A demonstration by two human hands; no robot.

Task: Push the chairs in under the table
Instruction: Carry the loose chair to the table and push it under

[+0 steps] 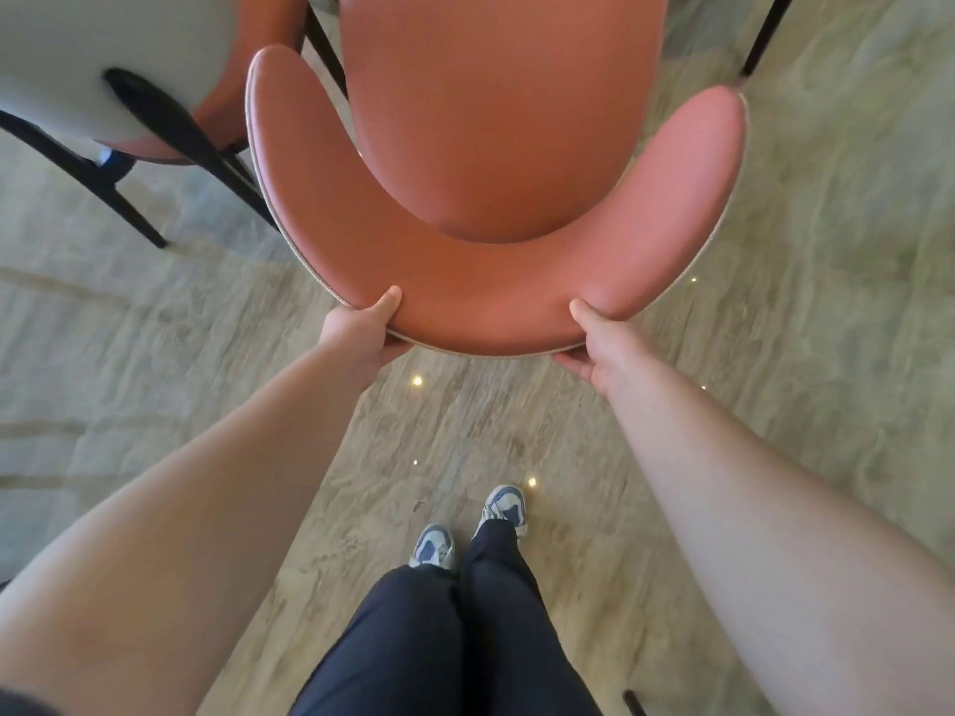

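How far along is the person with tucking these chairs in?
Done: nothing that can be confirmed; the table is not in view. The second chair at upper left stands beside this one, but how far in it sits cannot be told.
In hand: the left hand and right hand both grip the curved backrest of the orange chair.
Left: pushing this chair forward.

The chair (496,209) is terracotta orange with pale beige edge piping; at ten o'clock a second chair (103,69) shows a grey-white back and black legs. The floor (155,328) is beige-grey, wood-grained. At six o'clock, navy trousers (465,638) and blue-and-white shoes (504,506).
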